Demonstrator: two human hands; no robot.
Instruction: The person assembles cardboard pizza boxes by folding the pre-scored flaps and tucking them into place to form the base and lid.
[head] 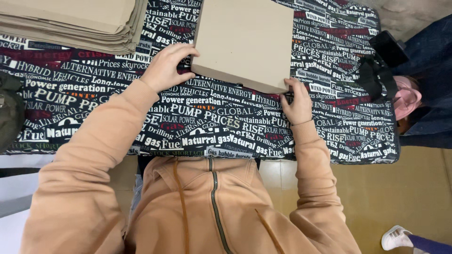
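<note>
Your left hand [165, 68] is curled over the near left corner of the flat cardboard box [245, 40], fingers bent on top of it and the thumb pressed against its near edge, so the hand is closed on that corner. Your left forearm runs up from the lower left in a peach-coloured sleeve [101, 141], elbow bent and held out wide. Your right hand [297, 101] sits at the box's near right corner, fingertips pinching the edge there, the wrist straight and the forearm rising almost vertically from your side. The box lies flat on the table [226, 127], which is covered in a black cloth printed with white and red lettering; the box is slightly turned, its near edge sloping down toward your right hand. A stack of flat cardboard sheets [80, 23] rests at the far left of the table, well apart from the box. To the right, beyond the table edge, another person's pink cap [407, 99] shows beside a black device [388, 49].
</note>
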